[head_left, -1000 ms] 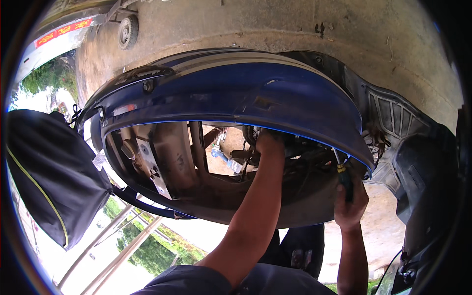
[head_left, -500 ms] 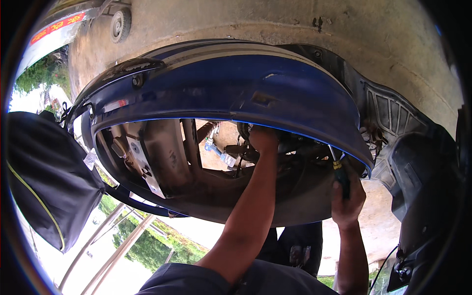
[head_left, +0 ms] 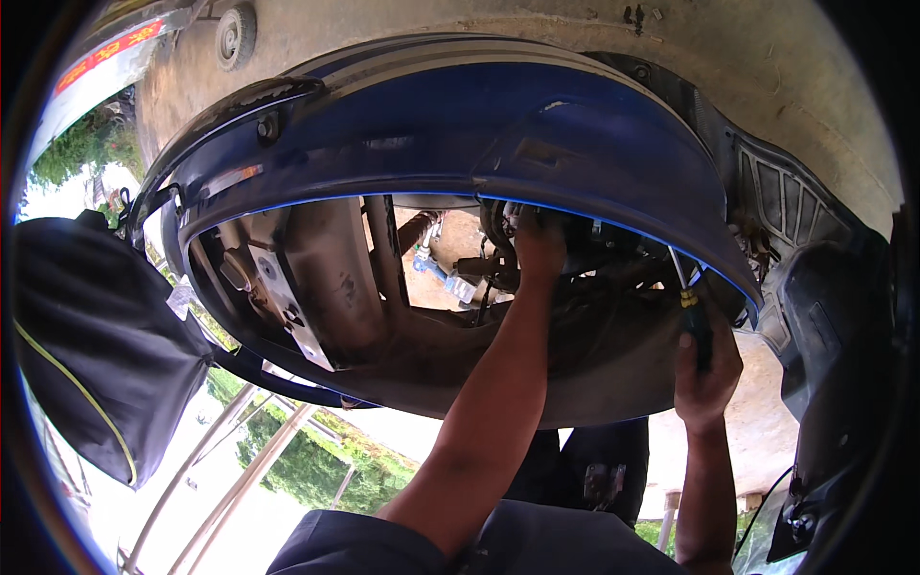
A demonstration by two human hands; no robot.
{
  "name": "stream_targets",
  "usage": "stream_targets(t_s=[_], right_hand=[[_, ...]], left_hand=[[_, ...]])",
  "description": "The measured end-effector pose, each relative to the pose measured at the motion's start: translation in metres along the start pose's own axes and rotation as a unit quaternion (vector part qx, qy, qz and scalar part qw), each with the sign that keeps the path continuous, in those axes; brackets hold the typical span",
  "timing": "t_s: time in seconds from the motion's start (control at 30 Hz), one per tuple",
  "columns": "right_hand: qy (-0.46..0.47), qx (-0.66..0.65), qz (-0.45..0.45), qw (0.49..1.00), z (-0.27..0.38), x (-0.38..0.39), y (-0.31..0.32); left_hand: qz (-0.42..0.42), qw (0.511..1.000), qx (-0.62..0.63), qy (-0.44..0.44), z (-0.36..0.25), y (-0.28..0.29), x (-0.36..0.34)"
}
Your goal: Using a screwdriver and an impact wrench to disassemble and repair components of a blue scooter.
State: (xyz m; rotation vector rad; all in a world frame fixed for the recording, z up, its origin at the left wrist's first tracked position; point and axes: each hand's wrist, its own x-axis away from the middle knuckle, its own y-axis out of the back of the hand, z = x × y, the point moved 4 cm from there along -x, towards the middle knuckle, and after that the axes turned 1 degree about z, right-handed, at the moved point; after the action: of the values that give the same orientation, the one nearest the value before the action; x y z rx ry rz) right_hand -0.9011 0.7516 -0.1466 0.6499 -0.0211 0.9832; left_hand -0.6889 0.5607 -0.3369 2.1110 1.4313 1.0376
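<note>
A scooter's blue body shell (head_left: 402, 144) spans the middle of the view, its top opening facing me. My left hand (head_left: 539, 244) reaches down into the opening among dark engine parts and hoses. Its fingers are lost in shadow, so what they touch is hidden. At the right end of the opening, my right hand (head_left: 707, 379) is closed round a screwdriver (head_left: 698, 331) with a green and yellow handle. The metal shaft points up and away, and its tip goes behind the blue rim, out of sight.
A metal bracket plate (head_left: 287, 311) sits inside the shell's left end, and a curved black grab rail (head_left: 182, 168) runs round it. A black case-like thing (head_left: 105, 345) stands at far left. The footboard (head_left: 786, 201) is at right; a wheel (head_left: 235, 38) shows at far left.
The scooter shell sits higher in the view, and both hands appear a little further up and right. My right hand keeps its hold on the screwdriver; my left hand stays inside the opening.
</note>
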Motion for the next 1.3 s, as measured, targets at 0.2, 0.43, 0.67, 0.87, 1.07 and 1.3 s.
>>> stream_targets(t_s=[0.2,0.43,0.67,0.87,1.07,1.3], right_hand=[[-0.067,-0.017,0.008,0.998,-0.010,0.010,-0.004],[-0.083,0.026,0.034,0.996,-0.009,0.011,-0.001],[-0.058,0.108,0.050,0.991,-0.010,0.009,0.000],[-0.046,0.104,0.055,0.992,-0.004,0.006,-0.005],[-0.090,0.031,0.077,0.992,0.000,0.004,-0.003],[-0.074,0.056,0.050,0.994,0.006,0.002,-0.008]], left_hand=[[0.130,0.921,-0.336,0.150,-0.019,-0.005,-0.022],[0.175,0.863,-0.413,0.230,-0.016,-0.005,-0.023],[0.149,0.878,-0.335,0.309,-0.022,-0.009,-0.030],[-0.232,0.928,0.131,0.259,0.021,-0.019,-0.011],[-0.272,0.907,0.196,0.256,-0.009,-0.030,0.001],[-0.023,0.977,-0.191,0.089,-0.031,-0.037,0.010]])
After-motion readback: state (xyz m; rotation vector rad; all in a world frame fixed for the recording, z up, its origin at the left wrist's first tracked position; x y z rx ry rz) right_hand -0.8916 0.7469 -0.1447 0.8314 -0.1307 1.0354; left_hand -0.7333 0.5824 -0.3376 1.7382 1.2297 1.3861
